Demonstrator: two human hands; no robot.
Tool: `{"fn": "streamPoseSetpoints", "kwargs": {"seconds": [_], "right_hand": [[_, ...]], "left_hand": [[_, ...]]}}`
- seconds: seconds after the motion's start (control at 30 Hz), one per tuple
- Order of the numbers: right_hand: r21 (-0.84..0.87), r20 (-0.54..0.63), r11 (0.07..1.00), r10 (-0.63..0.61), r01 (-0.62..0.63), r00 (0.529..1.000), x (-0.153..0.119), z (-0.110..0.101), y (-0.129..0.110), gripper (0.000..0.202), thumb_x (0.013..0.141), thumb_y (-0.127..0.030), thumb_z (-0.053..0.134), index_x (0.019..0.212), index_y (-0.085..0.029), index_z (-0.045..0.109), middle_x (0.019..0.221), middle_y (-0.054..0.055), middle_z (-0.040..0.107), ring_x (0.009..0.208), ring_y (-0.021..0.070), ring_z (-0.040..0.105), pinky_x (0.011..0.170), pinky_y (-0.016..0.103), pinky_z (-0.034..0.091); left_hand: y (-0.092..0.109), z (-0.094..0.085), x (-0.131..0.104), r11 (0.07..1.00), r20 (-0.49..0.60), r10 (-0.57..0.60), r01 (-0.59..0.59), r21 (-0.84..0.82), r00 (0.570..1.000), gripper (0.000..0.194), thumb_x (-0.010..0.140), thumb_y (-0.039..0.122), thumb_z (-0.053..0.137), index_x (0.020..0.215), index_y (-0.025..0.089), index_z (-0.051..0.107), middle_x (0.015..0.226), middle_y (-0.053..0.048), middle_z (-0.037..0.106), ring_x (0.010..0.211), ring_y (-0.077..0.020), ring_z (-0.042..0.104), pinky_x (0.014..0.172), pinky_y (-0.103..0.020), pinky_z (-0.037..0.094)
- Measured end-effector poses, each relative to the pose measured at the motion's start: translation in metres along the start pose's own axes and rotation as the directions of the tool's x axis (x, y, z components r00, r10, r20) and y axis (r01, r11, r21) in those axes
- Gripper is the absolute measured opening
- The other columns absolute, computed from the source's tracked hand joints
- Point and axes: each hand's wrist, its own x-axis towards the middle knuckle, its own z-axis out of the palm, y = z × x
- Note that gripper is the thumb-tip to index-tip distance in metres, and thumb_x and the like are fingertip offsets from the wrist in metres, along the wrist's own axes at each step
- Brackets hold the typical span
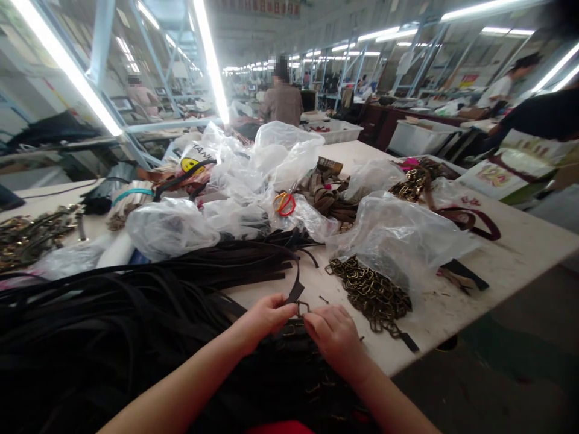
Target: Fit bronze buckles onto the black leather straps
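My left hand [272, 314] is closed in a pinch on the end of a black strap [295, 293], whose tip sticks up past my thumb. Between my hands sits a rectangular metal buckle [303, 308]. My right hand [335, 336] has its thumb and fingers pressed together at the buckle's right side. Whether the strap runs through the buckle is too small to tell. Below my hands lie dark straps with more buckles, mostly in shadow. A pile of bronze-coloured buckles [373, 292] spills from a clear plastic bag [402, 235] on my right.
A large heap of black straps [113, 313] covers the left of the white table [470, 301]. Red and orange-handled scissors [284, 204] lie among plastic bags. Brown straps [323, 196] and another hardware pile [414, 181] lie farther back. People work in the background.
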Motion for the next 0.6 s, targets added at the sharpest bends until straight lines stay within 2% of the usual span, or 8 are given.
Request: {"fn": "streamPoseSetpoints", "kwargs": {"seconds": [0.13, 0.2, 0.27, 0.3, 0.37, 0.47, 0.53, 0.6], "right_hand": [[0.087, 0.014, 0.996, 0.018, -0.019, 1.000, 0.002, 0.004, -0.004, 0.013, 0.083, -0.019, 0.043, 0.086, -0.020, 0.056, 0.076, 0.005, 0.061, 0.073, 0.0171, 0.052, 0.070, 0.032, 0.036], [0.205, -0.004, 0.968, 0.152, -0.147, 0.988, 0.004, 0.002, -0.004, 0.012, 0.082, -0.024, 0.046, 0.088, -0.019, 0.055, 0.081, 0.006, 0.059, 0.075, 0.0179, 0.052, 0.071, 0.032, 0.038], [0.389, 0.053, 0.850, 0.366, -0.357, 0.929, 0.008, 0.000, -0.003, 0.020, 0.081, -0.034, 0.047, 0.092, -0.019, 0.053, 0.084, 0.007, 0.058, 0.076, 0.0180, 0.053, 0.071, 0.032, 0.041], [0.499, 0.138, 0.732, 0.461, -0.464, 0.877, 0.011, -0.002, -0.002, 0.025, 0.081, -0.039, 0.044, 0.093, -0.018, 0.053, 0.082, 0.007, 0.058, 0.074, 0.0175, 0.053, 0.068, 0.031, 0.042], [0.673, 0.401, 0.380, 0.533, -0.634, 0.745, 0.016, -0.003, -0.002, 0.036, 0.082, -0.048, 0.037, 0.090, -0.017, 0.053, 0.075, 0.005, 0.058, 0.065, 0.0152, 0.054, 0.059, 0.028, 0.042], [0.647, 0.751, -0.196, 0.331, -0.737, 0.572, 0.023, 0.000, -0.004, 0.048, 0.082, -0.055, 0.029, 0.083, -0.015, 0.054, 0.064, 0.003, 0.058, 0.050, 0.0104, 0.052, 0.046, 0.021, 0.037], [0.513, 0.852, -0.444, 0.159, -0.734, 0.499, 0.025, 0.004, -0.006, 0.047, 0.082, -0.056, 0.031, 0.082, -0.014, 0.054, 0.060, 0.002, 0.058, 0.044, 0.0076, 0.050, 0.042, 0.018, 0.033], [0.393, 0.888, -0.609, 0.057, -0.689, 0.456, 0.028, 0.008, -0.007, 0.044, 0.082, -0.054, 0.033, 0.081, -0.015, 0.053, 0.056, 0.000, 0.057, 0.041, 0.0058, 0.048, 0.041, 0.016, 0.032]], "left_hand": [[0.000, -0.004, -0.005, 0.999, -0.009, -0.038, 0.038, -0.016, 0.999, 0.018, 0.067, 0.031, 0.055, 0.074, 0.015, 0.052, 0.050, 0.008, 0.037, 0.043, -0.0043, 0.030, 0.040, -0.017, 0.021], [0.000, -0.006, -0.005, 0.999, 0.009, -0.043, 0.043, -0.023, 0.999, 0.017, 0.067, 0.030, 0.053, 0.075, 0.015, 0.052, 0.049, 0.008, 0.037, 0.042, -0.0043, 0.030, 0.040, -0.017, 0.021], [0.001, -0.008, -0.005, 0.999, 0.020, -0.044, 0.044, -0.019, 0.999, 0.017, 0.068, 0.030, 0.053, 0.076, 0.015, 0.052, 0.049, 0.009, 0.037, 0.042, -0.0042, 0.030, 0.040, -0.016, 0.021], [0.001, -0.008, -0.005, 0.999, 0.018, -0.042, 0.042, -0.009, 0.999, 0.018, 0.068, 0.030, 0.053, 0.077, 0.015, 0.053, 0.049, 0.008, 0.037, 0.041, -0.0043, 0.031, 0.040, -0.016, 0.021], [0.003, -0.008, -0.005, 1.000, 0.002, -0.019, 0.019, 0.023, 1.000, 0.019, 0.069, 0.031, 0.054, 0.079, 0.015, 0.053, 0.051, 0.008, 0.040, 0.042, -0.0045, 0.033, 0.040, -0.016, 0.022], [0.007, -0.006, -0.009, 0.997, 0.033, 0.066, -0.067, 0.034, 0.997, 0.022, 0.070, 0.034, 0.055, 0.079, 0.014, 0.055, 0.056, 0.005, 0.050, 0.048, -0.0063, 0.042, 0.045, -0.017, 0.028], [0.011, -0.005, -0.012, 0.992, 0.078, 0.125, -0.126, 0.008, 0.989, 0.022, 0.071, 0.033, 0.057, 0.080, 0.013, 0.055, 0.063, 0.002, 0.056, 0.057, -0.0085, 0.049, 0.052, -0.018, 0.034], [0.015, -0.006, -0.016, 0.987, 0.117, 0.159, -0.159, -0.014, 0.980, 0.020, 0.072, 0.031, 0.057, 0.081, 0.013, 0.055, 0.070, 0.000, 0.060, 0.064, -0.0108, 0.052, 0.059, -0.020, 0.037]]}}
